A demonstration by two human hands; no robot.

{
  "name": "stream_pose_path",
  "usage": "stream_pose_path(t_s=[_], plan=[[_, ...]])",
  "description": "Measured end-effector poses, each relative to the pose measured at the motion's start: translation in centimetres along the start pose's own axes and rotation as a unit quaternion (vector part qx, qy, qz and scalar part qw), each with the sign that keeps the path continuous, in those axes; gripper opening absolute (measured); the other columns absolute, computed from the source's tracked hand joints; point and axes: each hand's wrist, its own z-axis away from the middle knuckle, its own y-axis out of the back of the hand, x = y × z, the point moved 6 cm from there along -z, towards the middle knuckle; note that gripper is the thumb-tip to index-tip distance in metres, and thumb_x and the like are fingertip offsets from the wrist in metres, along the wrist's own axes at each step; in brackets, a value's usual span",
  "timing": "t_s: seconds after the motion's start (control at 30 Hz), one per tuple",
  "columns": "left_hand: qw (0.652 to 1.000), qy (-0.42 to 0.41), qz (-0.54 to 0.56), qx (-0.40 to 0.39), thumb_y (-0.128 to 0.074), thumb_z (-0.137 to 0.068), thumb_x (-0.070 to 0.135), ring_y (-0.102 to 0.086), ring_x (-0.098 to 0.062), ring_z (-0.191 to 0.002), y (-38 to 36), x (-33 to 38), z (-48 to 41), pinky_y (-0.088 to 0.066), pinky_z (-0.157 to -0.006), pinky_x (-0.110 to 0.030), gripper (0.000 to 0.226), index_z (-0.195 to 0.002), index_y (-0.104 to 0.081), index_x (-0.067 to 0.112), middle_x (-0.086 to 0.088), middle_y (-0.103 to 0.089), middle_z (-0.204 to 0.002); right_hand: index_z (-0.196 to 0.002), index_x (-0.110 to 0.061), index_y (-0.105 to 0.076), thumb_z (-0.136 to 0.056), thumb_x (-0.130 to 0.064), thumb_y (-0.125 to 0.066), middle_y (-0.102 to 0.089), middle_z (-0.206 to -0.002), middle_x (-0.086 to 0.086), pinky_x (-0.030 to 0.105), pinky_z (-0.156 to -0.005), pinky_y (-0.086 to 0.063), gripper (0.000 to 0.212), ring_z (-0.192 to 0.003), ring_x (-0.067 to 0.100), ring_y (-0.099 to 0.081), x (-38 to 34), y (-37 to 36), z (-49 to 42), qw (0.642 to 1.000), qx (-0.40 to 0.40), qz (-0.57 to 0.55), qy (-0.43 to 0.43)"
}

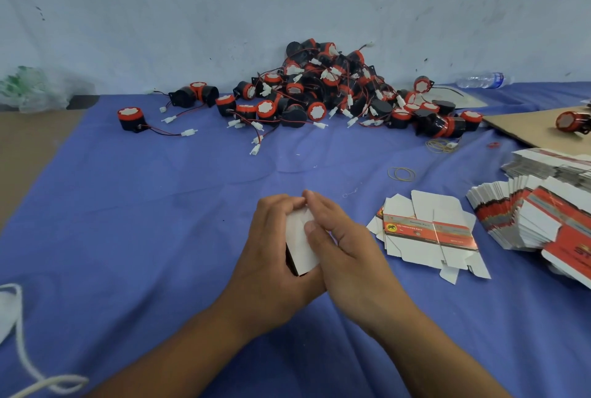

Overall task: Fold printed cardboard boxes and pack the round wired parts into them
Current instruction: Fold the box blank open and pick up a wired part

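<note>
Blue cloth throughout. Far back against the wall, heap of round wired parts; at right, fanned stack of flat printed boxes. Near centre, left hand and right hand, fingers curled round one part-folded white box between them.

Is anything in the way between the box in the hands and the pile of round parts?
Nothing visible. The left hand and right hand hold the box, and only bare blue cloth lies between it and the pile of round parts. The rubber bands lie off to the right.
</note>
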Motion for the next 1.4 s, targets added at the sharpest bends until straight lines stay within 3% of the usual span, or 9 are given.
stream_pose_path(t_s=[0.13, 0.23, 0.5, 0.8, 0.97, 1.1, 1.17, 1.3, 1.4], plan=[[1.000, 0.008, 0.005, 0.007, -0.071, -0.069, 0.048, -0.053, -0.007, -0.110, 0.2, -0.1, 0.0, -0.041, -0.084, -0.009, 0.061, -0.122, -0.043, 0.034, 0.016, -0.044, -0.120, -0.138, -0.031, -0.059, -0.104, -0.031, -0.050, -0.058, -0.139, -0.020, 0.022, -0.104, -0.047, 0.035, -0.127, -0.007, -0.052, 0.6, 0.3, -0.1, 0.989, -0.008, -0.131, -0.063], [1.000, -0.007, 0.001, 0.030, -0.073, -0.069, 0.046, -0.053, -0.006, -0.108, 0.5, 0.2, 0.1, -0.040, -0.082, -0.006, 0.059, -0.119, -0.044, 0.035, 0.014, -0.047, -0.118, -0.130, -0.022, -0.064, -0.102, -0.017, -0.053, -0.069, -0.128, -0.004, 0.030, -0.088, -0.059, 0.031, -0.114, 0.012, -0.067, 1.9, 1.0, -0.4, 0.936, 0.010, -0.321, -0.148], [0.993, -0.084, -0.075, 0.047, -0.073, -0.070, 0.038, -0.049, -0.005, -0.115, 0.6, 1.3, 0.5, -0.038, -0.090, -0.007, 0.067, -0.126, -0.052, 0.007, 0.003, -0.044, -0.125, -0.112, -0.025, -0.072, -0.101, -0.009, -0.043, -0.074, -0.108, 0.005, 0.039, -0.089, -0.057, 0.035, -0.106, 0.024, -0.068, 0.3, 0.6, -0.5, 0.992, -0.051, -0.106, -0.040], [0.997, -0.067, -0.033, 0.016, -0.077, -0.066, 0.045, -0.045, -0.007, -0.128, 0.2, 0.6, 0.7, -0.035, -0.099, -0.008, 0.094, -0.143, -0.026, 0.028, 0.010, -0.036, -0.138, -0.128, -0.024, -0.066, -0.094, -0.012, -0.067, -0.073, -0.117, 0.001, 0.031, -0.090, -0.058, 0.036, -0.110, 0.021, -0.069, 0.5, 0.9, -0.5, 0.980, -0.072, -0.179, -0.041], [0.989, -0.016, 0.145, -0.028, -0.054, -0.082, 0.033, -0.035, -0.019, -0.142, 0.4, -0.8, 0.3, -0.035, -0.113, -0.037, 0.072, -0.147, -0.028, 0.016, 0.007, -0.038, -0.150, -0.144, -0.039, -0.037, -0.074, -0.033, -0.080, -0.063, -0.115, -0.023, 0.018, -0.093, -0.048, 0.083, -0.110, -0.006, -0.060, -0.6, 3.8, -1.0, 0.989, 0.048, 0.107, 0.093], [0.974, 0.072, 0.213, -0.003, -0.051, -0.088, 0.046, -0.047, -0.013, -0.134, 0.9, -1.9, -0.9, -0.047, -0.099, -0.028, 0.055, -0.140, -0.041, 0.033, 0.013, -0.049, -0.143, -0.145, -0.019, -0.042, -0.073, -0.016, -0.081, -0.062, -0.114, -0.014, 0.031, -0.104, -0.027, 0.082, -0.108, 0.008, -0.050, -1.7, 1.1, -0.2, 0.835, 0.029, 0.446, 0.320], [0.973, 0.098, 0.208, -0.025, -0.055, -0.091, 0.044, -0.055, -0.012, -0.126, 0.8, -2.4, -1.0, -0.048, -0.096, -0.023, 0.049, -0.138, -0.046, 0.035, 0.004, -0.054, -0.139, -0.142, -0.013, -0.047, -0.068, -0.014, -0.082, -0.064, -0.111, -0.012, 0.042, -0.108, -0.027, 0.082, -0.105, 0.016, -0.053, -1.2, -0.5, -0.1, 0.808, 0.005, 0.486, 0.333], [0.966, 0.139, 0.210, -0.055, -0.068, -0.087, 0.038, -0.070, -0.014, -0.091, 1.1, -4.0, -1.1, -0.054, -0.072, -0.020, 0.023, -0.109, -0.062, 0.033, 0.000, -0.071, -0.102, -0.135, -0.012, -0.057, -0.075, -0.049, -0.079, -0.066, -0.106, -0.006, 0.040, -0.109, -0.025, 0.074, -0.112, 0.019, -0.052, -0.4, 0.2, -0.6, 0.832, -0.034, 0.479, 0.277], [0.982, 0.120, 0.146, 0.009, -0.081, -0.078, 0.033, -0.069, -0.015, -0.085, 2.1, -4.9, -1.1, -0.055, -0.068, -0.024, 0.030, -0.091, -0.055, 0.025, 0.004, -0.070, -0.098, -0.128, -0.010, -0.062, -0.093, -0.058, -0.055, -0.058, -0.133, 0.001, 0.035, -0.110, -0.035, 0.060, -0.129, 0.022, -0.047, -0.1, 1.6, -0.9, 0.868, -0.016, 0.450, 0.208]])
